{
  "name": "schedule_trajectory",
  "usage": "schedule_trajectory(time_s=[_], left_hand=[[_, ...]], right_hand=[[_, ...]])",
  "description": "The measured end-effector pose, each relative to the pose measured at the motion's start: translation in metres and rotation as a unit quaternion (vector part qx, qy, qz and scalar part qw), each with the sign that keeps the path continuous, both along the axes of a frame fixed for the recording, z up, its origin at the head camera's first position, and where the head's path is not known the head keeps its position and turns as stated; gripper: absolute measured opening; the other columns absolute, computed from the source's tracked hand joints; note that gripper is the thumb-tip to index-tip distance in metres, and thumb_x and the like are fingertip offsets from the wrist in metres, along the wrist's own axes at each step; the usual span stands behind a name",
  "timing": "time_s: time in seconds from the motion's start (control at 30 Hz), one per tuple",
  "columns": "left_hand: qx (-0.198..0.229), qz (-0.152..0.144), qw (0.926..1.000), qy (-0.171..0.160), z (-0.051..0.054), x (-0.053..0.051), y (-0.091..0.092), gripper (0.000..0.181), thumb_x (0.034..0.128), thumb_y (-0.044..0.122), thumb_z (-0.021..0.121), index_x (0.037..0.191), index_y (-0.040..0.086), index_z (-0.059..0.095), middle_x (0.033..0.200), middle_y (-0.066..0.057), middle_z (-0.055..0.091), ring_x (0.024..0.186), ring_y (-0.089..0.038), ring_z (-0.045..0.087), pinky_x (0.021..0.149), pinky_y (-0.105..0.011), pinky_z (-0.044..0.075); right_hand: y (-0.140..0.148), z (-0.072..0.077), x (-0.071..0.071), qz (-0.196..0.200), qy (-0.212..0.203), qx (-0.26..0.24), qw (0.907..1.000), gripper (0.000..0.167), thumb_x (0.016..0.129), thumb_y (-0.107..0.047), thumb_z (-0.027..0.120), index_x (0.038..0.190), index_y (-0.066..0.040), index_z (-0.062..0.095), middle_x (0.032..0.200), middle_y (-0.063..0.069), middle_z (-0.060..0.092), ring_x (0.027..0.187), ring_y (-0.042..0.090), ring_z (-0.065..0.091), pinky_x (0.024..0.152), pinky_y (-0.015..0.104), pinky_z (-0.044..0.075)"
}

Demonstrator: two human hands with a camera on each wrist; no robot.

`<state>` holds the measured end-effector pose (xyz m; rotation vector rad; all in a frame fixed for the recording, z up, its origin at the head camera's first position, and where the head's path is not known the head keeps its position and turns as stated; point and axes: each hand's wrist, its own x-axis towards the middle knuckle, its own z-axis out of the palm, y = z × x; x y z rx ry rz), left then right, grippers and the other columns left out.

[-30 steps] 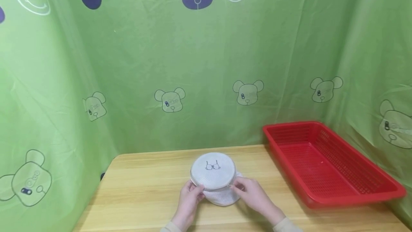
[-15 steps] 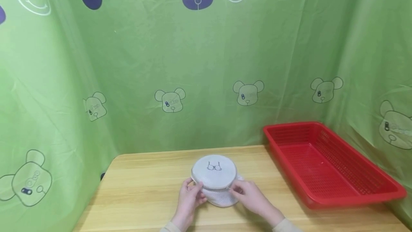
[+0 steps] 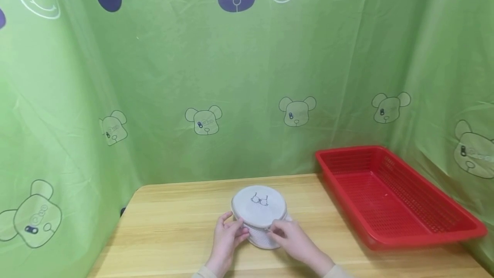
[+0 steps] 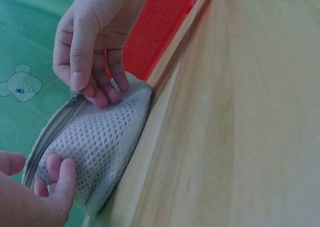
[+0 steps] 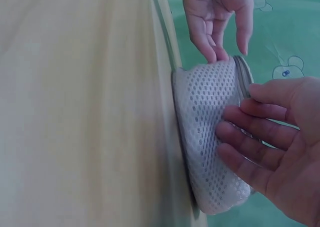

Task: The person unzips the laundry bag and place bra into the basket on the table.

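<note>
A round white mesh laundry bag stands on the wooden table, a bra drawing on its lid. Along the lid's edge runs a zip. My right hand pinches the zip's pull at the bag's near right side, with the metal slider just below thumb and index finger. Its other fingers lie over the mesh. My left hand touches the bag's left side with relaxed fingertips. Its thumb is spread near the rim. The pull itself is mostly hidden by the right fingers.
To the right on the wooden table stands a red plastic basket with slotted walls. Green cloth printed with bear heads hangs behind the table and at both sides.
The bag has turned a little clockwise and shifted slightly right. My right hand has moved left along the rim with the zip pull. My left fingers have loosened and spread.
</note>
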<state>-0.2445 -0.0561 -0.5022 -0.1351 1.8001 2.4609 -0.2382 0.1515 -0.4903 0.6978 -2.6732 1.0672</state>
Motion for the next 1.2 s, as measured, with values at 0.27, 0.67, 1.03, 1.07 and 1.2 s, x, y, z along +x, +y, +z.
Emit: schedule_trajectory(time_s=[0.27, 0.67, 1.03, 1.07, 1.2], left_hand=[[-0.002, -0.008, 1.0, 0.0, -0.003, -0.001, 0.003, 0.054, 0.0917, 0.016, 0.063, 0.13, -0.004, 0.032, 0.1, -0.008, 0.062, 0.083, -0.013, 0.066, 0.086, -0.033, 0.059], [-0.022, -0.04, 0.999, 0.005, -0.005, -0.001, 0.002, 0.036, 0.0926, 0.02, 0.062, 0.115, -0.005, 0.048, 0.101, -0.008, 0.062, 0.088, -0.014, 0.065, 0.091, -0.033, 0.058], [-0.017, -0.043, 0.9989, -0.007, -0.007, -0.001, 0.003, 0.036, 0.0923, 0.02, 0.063, 0.113, -0.003, 0.044, 0.096, -0.006, 0.063, 0.084, -0.013, 0.065, 0.088, -0.034, 0.059], [-0.016, -0.043, 0.9989, -0.008, -0.007, -0.001, 0.003, 0.037, 0.0924, 0.02, 0.063, 0.113, -0.003, 0.043, 0.095, -0.005, 0.063, 0.083, -0.013, 0.065, 0.088, -0.034, 0.059], [-0.011, -0.041, 0.999, -0.012, -0.008, -0.002, 0.003, 0.04, 0.0922, 0.018, 0.062, 0.118, -0.004, 0.04, 0.092, -0.004, 0.063, 0.08, -0.013, 0.063, 0.086, -0.034, 0.059]], right_hand=[[-0.01, -0.002, 0.006, -0.017, 0.016, 0.0, 0.9997, 0.005, 0.086, -0.018, 0.069, 0.083, -0.019, 0.064, 0.085, -0.008, 0.07, 0.08, 0.003, 0.062, 0.074, 0.025, 0.057], [-0.014, -0.002, 0.01, 0.007, 0.029, -0.004, 0.9996, 0.007, 0.087, -0.019, 0.068, 0.082, -0.02, 0.064, 0.083, -0.011, 0.069, 0.081, 0.001, 0.061, 0.075, 0.025, 0.057], [-0.012, -0.003, 0.01, 0.033, 0.014, -0.009, 0.9993, 0.007, 0.089, -0.022, 0.067, 0.083, -0.022, 0.064, 0.085, -0.012, 0.07, 0.083, -0.001, 0.061, 0.077, 0.025, 0.056], [-0.012, -0.003, 0.01, 0.036, 0.014, -0.01, 0.9992, 0.007, 0.089, -0.022, 0.067, 0.083, -0.022, 0.064, 0.085, -0.012, 0.07, 0.083, -0.001, 0.061, 0.077, 0.025, 0.056], [-0.012, -0.002, 0.009, 0.04, 0.014, -0.006, 0.9991, 0.007, 0.088, -0.021, 0.068, 0.083, -0.022, 0.064, 0.085, -0.012, 0.07, 0.082, -0.002, 0.061, 0.076, 0.024, 0.056]])
